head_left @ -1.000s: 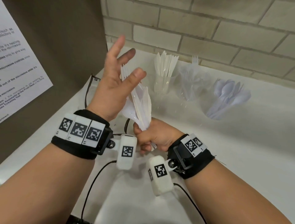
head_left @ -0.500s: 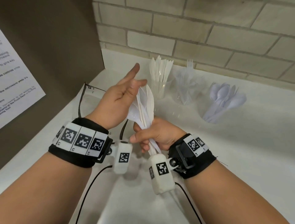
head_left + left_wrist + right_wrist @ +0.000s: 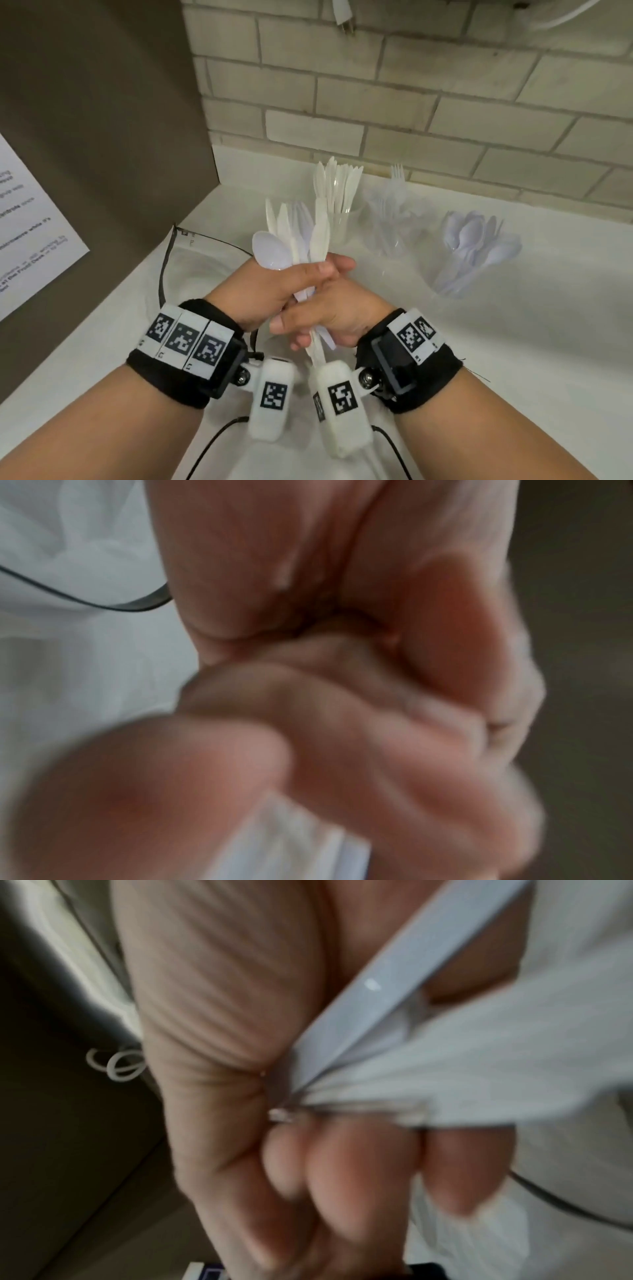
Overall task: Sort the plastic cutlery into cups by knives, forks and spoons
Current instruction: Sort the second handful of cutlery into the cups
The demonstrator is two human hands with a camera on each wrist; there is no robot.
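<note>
With both hands, left and right, clenched round the mixed cutlery bundle held upright above the worktop before the cups, loosening either grip to pick one piece risks others slipping out and scattering.

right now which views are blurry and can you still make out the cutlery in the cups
Head view: sharp on both hands and the held bundle; the knives cup reads clearly, the forks cup and spoons cup look pale and washed out against the white counter. Left wrist view: soft, only blurred skin. Right wrist view: motion-blurred, handles just recognisable.
</note>
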